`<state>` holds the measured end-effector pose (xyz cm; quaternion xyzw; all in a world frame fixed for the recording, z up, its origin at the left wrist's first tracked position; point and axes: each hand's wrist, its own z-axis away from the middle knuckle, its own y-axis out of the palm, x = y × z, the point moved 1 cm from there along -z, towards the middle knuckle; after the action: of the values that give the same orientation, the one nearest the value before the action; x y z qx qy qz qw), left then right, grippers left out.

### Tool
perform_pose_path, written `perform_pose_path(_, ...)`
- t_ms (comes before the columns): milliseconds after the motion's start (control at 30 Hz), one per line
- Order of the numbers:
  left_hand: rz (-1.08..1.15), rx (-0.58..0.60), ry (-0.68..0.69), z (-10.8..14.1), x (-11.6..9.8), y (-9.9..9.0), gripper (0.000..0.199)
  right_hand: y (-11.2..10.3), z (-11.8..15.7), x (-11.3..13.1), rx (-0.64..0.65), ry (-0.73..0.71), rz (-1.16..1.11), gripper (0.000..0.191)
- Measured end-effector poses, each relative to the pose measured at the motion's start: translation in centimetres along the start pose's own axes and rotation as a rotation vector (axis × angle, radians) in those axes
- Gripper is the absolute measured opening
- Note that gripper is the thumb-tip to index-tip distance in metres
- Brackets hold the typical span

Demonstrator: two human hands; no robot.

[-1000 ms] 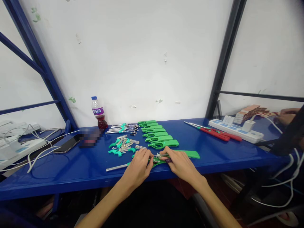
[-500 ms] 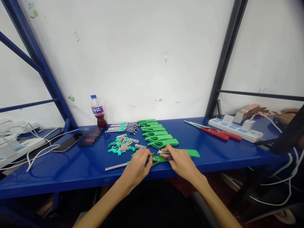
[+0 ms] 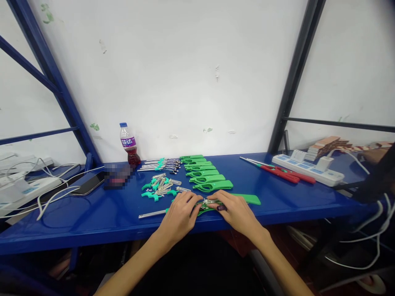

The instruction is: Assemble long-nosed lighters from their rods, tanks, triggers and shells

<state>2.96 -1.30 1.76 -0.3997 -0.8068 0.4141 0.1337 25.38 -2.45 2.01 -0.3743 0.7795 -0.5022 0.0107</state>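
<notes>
Holds both hands close together at the near edge of the blue table; pinches with the right hand a slim clear part, mostly hidden by thumb and fingers; curls the left hand with thumb and forefinger drawn close, just beside the left end of that part; cannot tell whether the left fingertips grip anything; finds a green casing beneath both hands, near the table's front edge, with its handle end out to the right of the right hand; notes a silver tube out past the left hand, pointing left; cannot make out the join under the fingers; logs, just beyond the left hand, a loose pile of clear parts and teal pieces; sees farther back a bundle of silver rods, next to a row of green casings with open loops toward the left; spots at back left an upright bottle with blue cap and purple label; marks far right red-handled tools beside a white power strip.
</notes>
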Motion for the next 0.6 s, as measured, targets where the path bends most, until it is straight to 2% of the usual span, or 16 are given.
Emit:
perform_pose_path(367, 0.06, 0.009, -0.013, -0.07, -0.42, -0.55, 0.02, -0.09, 0.03, 0.32, -0.038, -0.003, 0.005, 0.02)
perform_pose_path(600, 0.114, -0.017, -0.011, -0.12, -0.08, -0.4, 0.01, 0.27, 0.0, -0.11, -0.074, -0.056, 0.004, 0.018)
